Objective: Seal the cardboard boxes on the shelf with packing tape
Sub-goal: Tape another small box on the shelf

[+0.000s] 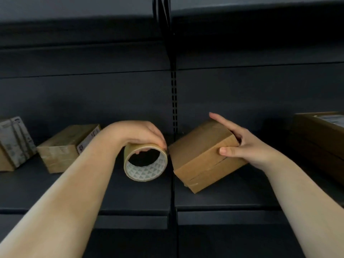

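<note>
A roll of brown packing tape (145, 162) hangs just above the dark shelf (130, 192), its hollow core facing me. My left hand (137, 135) grips it from above, fingers curled over its top edge. Right beside it a small cardboard box (201, 155) stands tilted on the shelf. My right hand (240, 144) holds the box's right end, thumb pressed on the near top edge, index finger stretched along the far edge, other fingers tucked behind. The tape roll's right rim almost touches the box's left corner.
Another cardboard box with a white label (63, 148) lies on the shelf to the left, and a taped grey-wrapped box (14, 142) stands at the far left. A large dark box (320, 138) sits at the right. A slotted upright (173, 101) divides the shelf back.
</note>
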`<state>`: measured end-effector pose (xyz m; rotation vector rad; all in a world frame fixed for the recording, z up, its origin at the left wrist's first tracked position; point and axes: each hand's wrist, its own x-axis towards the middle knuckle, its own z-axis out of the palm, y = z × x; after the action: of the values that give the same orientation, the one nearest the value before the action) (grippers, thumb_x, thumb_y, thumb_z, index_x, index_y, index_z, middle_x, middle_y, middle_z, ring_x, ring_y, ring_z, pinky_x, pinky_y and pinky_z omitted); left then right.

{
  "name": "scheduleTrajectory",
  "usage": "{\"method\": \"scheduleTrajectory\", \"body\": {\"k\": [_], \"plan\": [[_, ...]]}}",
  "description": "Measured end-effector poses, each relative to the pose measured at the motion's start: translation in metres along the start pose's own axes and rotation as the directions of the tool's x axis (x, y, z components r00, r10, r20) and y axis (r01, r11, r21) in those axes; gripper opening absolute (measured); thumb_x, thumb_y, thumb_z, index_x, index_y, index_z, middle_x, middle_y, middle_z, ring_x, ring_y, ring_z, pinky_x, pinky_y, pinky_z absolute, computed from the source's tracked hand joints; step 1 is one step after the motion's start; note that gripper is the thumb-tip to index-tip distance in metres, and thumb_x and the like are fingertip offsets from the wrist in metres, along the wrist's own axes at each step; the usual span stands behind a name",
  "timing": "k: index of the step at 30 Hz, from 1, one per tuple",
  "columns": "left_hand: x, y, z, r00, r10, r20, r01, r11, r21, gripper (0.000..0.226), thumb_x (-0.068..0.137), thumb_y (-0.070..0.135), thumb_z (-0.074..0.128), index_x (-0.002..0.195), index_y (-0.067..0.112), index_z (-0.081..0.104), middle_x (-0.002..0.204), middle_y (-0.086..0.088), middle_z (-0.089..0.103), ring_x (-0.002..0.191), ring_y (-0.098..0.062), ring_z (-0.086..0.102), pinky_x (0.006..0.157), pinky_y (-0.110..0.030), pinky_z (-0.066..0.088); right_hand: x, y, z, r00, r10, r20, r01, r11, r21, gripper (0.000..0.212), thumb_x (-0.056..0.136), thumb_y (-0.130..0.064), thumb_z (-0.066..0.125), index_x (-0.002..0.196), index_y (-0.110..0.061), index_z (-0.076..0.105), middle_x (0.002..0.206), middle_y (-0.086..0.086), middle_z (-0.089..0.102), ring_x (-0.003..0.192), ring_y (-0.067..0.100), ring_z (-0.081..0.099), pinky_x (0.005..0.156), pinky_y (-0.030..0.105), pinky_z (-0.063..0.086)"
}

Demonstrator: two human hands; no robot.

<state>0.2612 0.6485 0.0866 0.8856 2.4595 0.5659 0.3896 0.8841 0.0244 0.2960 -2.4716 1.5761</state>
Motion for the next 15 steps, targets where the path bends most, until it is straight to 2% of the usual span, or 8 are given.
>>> {"method": "scheduleTrajectory", "body": {"k": [3, 5, 7, 9, 10, 11, 13, 15], "plan": [[0.009, 0.009, 0.011, 0.998, -0.027, 0.055, 0.024, 0.998, 0.053, 0.014, 0.088, 0.026, 0.060, 0.089, 0.015, 0.069, 0.051, 0.007, 0.054, 0.036, -0.001, 0.047, 0.036, -0.014, 0.038, -0.009, 0.013, 0.001, 1.000, 0.030, -0.002, -0.030, 0.997, 0.068, 0.096, 0.044, -0.060, 0.082, 0.130, -0.056, 0.040, 0.124, -0.027, 0.053, 0.115, -0.002, 0.052, 0.088, 0.011, 0.044], [0.015, 0.011, 0.014, 0.998, -0.022, 0.053, 0.019, 0.999, 0.043, 0.012, 0.089, 0.024, 0.059, 0.082, 0.017, 0.066, 0.040, 0.012, 0.052, 0.032, 0.000, 0.046, 0.035, -0.013, 0.038, -0.015, 0.025, 0.002, 0.998, 0.060, 0.020, -0.061, 0.996, 0.064, 0.097, 0.043, -0.057, 0.084, 0.130, -0.056, 0.040, 0.124, -0.024, 0.054, 0.115, 0.002, 0.053, 0.089, 0.017, 0.046], [0.020, 0.014, 0.013, 0.999, -0.014, 0.035, 0.012, 0.998, 0.058, 0.013, 0.088, 0.025, 0.060, 0.077, 0.018, 0.066, 0.038, 0.013, 0.052, 0.032, 0.000, 0.046, 0.035, -0.013, 0.038, -0.021, 0.027, 0.000, 0.990, 0.128, 0.059, -0.129, 0.991, 0.020, 0.101, 0.042, -0.059, 0.084, 0.131, -0.059, 0.035, 0.129, -0.021, 0.050, 0.118, 0.005, 0.051, 0.094, 0.024, 0.045], [0.022, 0.018, 0.012, 1.000, -0.019, 0.014, 0.018, 0.995, 0.094, 0.012, 0.086, 0.026, 0.063, 0.080, 0.018, 0.069, 0.048, 0.008, 0.055, 0.039, -0.003, 0.049, 0.036, -0.013, 0.038, -0.024, 0.017, -0.008, 0.966, 0.236, 0.103, -0.224, 0.967, -0.118, 0.107, 0.044, -0.064, 0.081, 0.133, -0.064, 0.023, 0.139, -0.024, 0.037, 0.129, 0.006, 0.041, 0.105, 0.027, 0.035], [0.022, 0.020, 0.011, 1.000, -0.021, 0.010, 0.020, 0.993, 0.112, 0.012, 0.086, 0.026, 0.063, 0.085, 0.016, 0.070, 0.054, 0.005, 0.056, 0.043, -0.005, 0.049, 0.036, -0.013, 0.039, -0.022, 0.009, -0.012, 0.944, 0.305, 0.121, -0.265, 0.926, -0.268, 0.108, 0.048, -0.066, 0.077, 0.136, -0.063, 0.014, 0.147, -0.022, 0.026, 0.136, 0.008, 0.029, 0.111, 0.031, 0.026], [0.022, 0.022, 0.011, 1.000, -0.024, 0.012, 0.023, 0.992, 0.124, 0.015, 0.085, 0.025, 0.064, 0.091, 0.014, 0.071, 0.057, 0.003, 0.056, 0.046, -0.007, 0.049, 0.036, -0.014, 0.039, -0.018, -0.002, -0.015, 0.917, 0.379, 0.126, -0.280, 0.834, -0.476, 0.109, 0.053, -0.068, 0.070, 0.139, -0.058, 0.004, 0.153, -0.017, 0.012, 0.142, 0.010, 0.012, 0.116, 0.035, 0.014], [0.022, 0.023, 0.011, 0.999, -0.035, 0.014, 0.033, 0.991, 0.133, 0.018, 0.085, 0.025, 0.064, 0.097, 0.012, 0.070, 0.062, 0.002, 0.057, 0.050, -0.009, 0.050, 0.037, -0.014, 0.040, -0.004, -0.022, -0.015, 0.884, 0.447, 0.138, -0.167, 0.577, -0.799, 0.111, 0.061, -0.072, 0.056, 0.145, -0.039, -0.007, 0.153, -0.014, -0.016, 0.138, 0.004, -0.019, 0.114, 0.039, -0.013], [0.023, 0.024, 0.012, 0.999, -0.031, 0.021, 0.028, 0.992, 0.127, 0.020, 0.086, 0.025, 0.064, 0.098, 0.011, 0.069, 0.065, 0.001, 0.057, 0.052, -0.009, 0.050, 0.037, -0.014, 0.040, 0.013, -0.036, 0.000, 0.855, 0.475, 0.208, -0.058, 0.485, -0.873, 0.111, 0.069, -0.072, 0.053, 0.146, -0.028, -0.012, 0.149, -0.016, -0.022, 0.131, -0.001, -0.024, 0.107, 0.032, -0.021]]}}
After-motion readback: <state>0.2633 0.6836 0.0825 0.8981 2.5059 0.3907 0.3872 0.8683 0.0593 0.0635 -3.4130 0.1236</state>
